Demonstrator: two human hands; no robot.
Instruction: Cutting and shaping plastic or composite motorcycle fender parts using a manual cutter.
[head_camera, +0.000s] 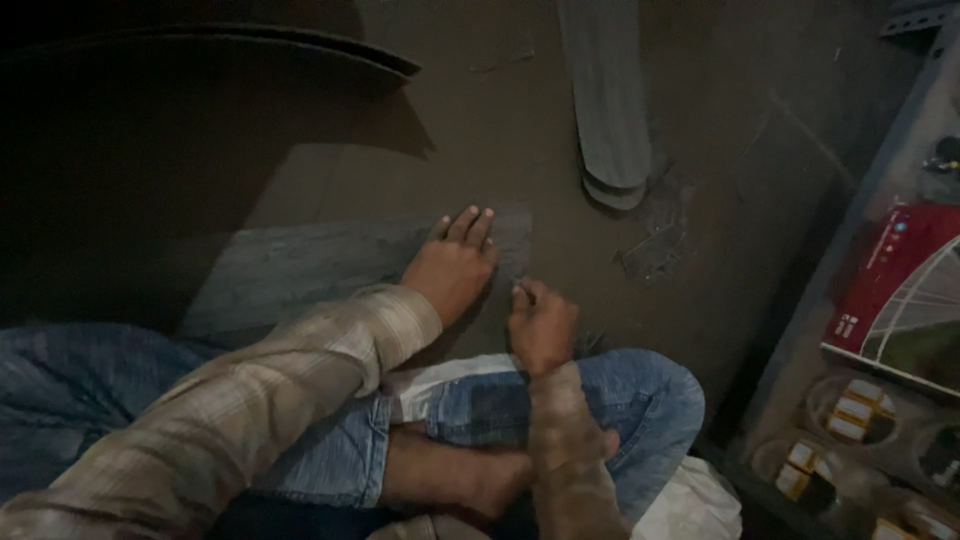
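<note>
I sit cross-legged on a dim floor. My left hand (455, 265) lies flat, palm down and fingers stretched, on a grey rectangular sheet (300, 275) spread on the floor in front of my knees. My right hand (541, 325) rests just past the sheet's near right corner with its fingers curled together, the fingertips touching the floor. The light is too poor to show whether something small is pinched in them. Both forearms are in checked sleeves above my blue jeans.
Long grey strips (610, 120) lie stacked on the floor ahead. Dark curved sheets (250, 50) fill the upper left. At the right stands a metal rack (900, 150) holding a red box (895, 285) and round tins (850, 410). A white bag (690, 500) lies by my knee.
</note>
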